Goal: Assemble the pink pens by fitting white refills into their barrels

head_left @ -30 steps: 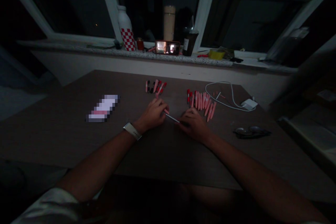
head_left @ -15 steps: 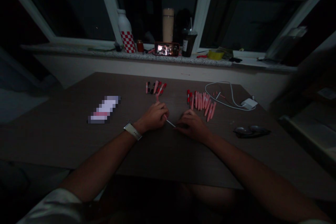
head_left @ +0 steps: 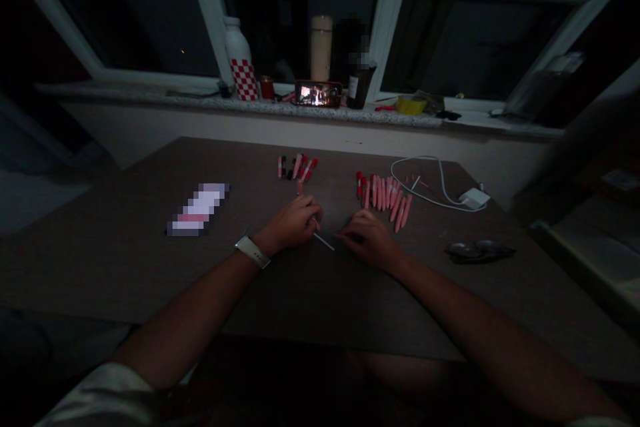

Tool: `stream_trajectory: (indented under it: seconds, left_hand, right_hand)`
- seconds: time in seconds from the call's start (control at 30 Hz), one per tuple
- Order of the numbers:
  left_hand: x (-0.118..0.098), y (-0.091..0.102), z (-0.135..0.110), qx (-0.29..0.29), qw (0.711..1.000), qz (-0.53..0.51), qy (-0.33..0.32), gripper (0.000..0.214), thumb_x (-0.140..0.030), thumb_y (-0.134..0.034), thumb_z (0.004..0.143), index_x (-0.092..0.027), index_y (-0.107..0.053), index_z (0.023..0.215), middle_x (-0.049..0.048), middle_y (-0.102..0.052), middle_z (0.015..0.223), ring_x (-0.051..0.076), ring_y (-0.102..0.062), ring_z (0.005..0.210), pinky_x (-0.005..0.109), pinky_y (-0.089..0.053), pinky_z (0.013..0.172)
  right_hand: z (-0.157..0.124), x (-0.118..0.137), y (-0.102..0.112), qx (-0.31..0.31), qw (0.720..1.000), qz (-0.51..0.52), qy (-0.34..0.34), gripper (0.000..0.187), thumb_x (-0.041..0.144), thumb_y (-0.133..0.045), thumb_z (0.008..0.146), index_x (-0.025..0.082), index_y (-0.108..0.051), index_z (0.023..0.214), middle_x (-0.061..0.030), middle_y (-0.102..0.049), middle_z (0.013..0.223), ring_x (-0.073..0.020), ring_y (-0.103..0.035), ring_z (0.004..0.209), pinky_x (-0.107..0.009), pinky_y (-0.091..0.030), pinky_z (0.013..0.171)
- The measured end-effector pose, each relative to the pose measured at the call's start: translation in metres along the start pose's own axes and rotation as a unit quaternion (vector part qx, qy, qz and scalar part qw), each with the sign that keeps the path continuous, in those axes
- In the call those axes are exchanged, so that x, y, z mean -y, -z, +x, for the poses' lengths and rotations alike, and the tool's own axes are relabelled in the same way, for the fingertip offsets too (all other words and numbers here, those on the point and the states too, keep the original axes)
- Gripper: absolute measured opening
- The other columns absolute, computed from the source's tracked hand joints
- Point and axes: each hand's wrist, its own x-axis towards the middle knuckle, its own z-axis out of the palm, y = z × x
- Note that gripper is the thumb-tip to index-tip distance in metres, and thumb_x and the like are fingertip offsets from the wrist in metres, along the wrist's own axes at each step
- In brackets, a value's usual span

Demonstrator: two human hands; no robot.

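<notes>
My left hand (head_left: 299, 220) is closed over the table, with a watch on its wrist. A thin white rod (head_left: 324, 241) sticks out from its fingers toward the right, and a pink pen-like piece (head_left: 300, 187) shows above its knuckles. My right hand (head_left: 370, 238) is curled just past the rod's free end, apart from it. Its thumb and fingertip come together; whether something small is between them I cannot make out. Beyond it lies a row of pink pen-like pieces (head_left: 383, 192), some with red ends. A smaller group with red and black ends (head_left: 299, 165) lies beyond my left hand.
A phone (head_left: 199, 209) lies on the table (head_left: 150, 273) at left. A white charger (head_left: 474, 197) with its cable (head_left: 440, 201) and glasses (head_left: 479, 250) lie at right. On the windowsill stand a checkered bottle (head_left: 241, 60), a lit phone (head_left: 319, 94) and a dark cup (head_left: 357, 87).
My right fingers have come off the white rod's end. The rod now points slightly lower, still in my left hand, which has hardly moved.
</notes>
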Motion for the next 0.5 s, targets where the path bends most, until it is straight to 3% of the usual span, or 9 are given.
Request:
stream_trajectory:
  seconds: [0.37,0.5]
  left_hand:
    - [-0.008,0.007,0.001,-0.019,1.0,-0.015,-0.01,0.018,-0.009,-0.045,0.083,-0.018,-0.06,0.088,0.0065,-0.057,0.096,0.019,-0.055,0.09,0.033,-0.047,0.081]
    - [-0.021,0.02,0.001,-0.031,0.998,-0.047,-0.029,0.022,-0.009,-0.041,0.086,-0.018,-0.06,0.094,0.0074,-0.059,0.098,0.019,-0.056,0.092,0.034,-0.048,0.082]
  right_hand:
    - [0.003,0.006,0.003,-0.029,0.999,0.014,-0.009,0.02,0.03,-0.063,0.09,0.019,-0.069,0.074,-0.0045,-0.066,0.071,-0.0188,-0.058,0.077,-0.033,-0.046,0.072]
    - [0.002,0.004,0.001,-0.04,0.999,0.023,-0.015,0.019,0.029,-0.062,0.09,0.019,-0.068,0.074,-0.0043,-0.066,0.071,-0.0184,-0.058,0.077,-0.032,-0.046,0.072]
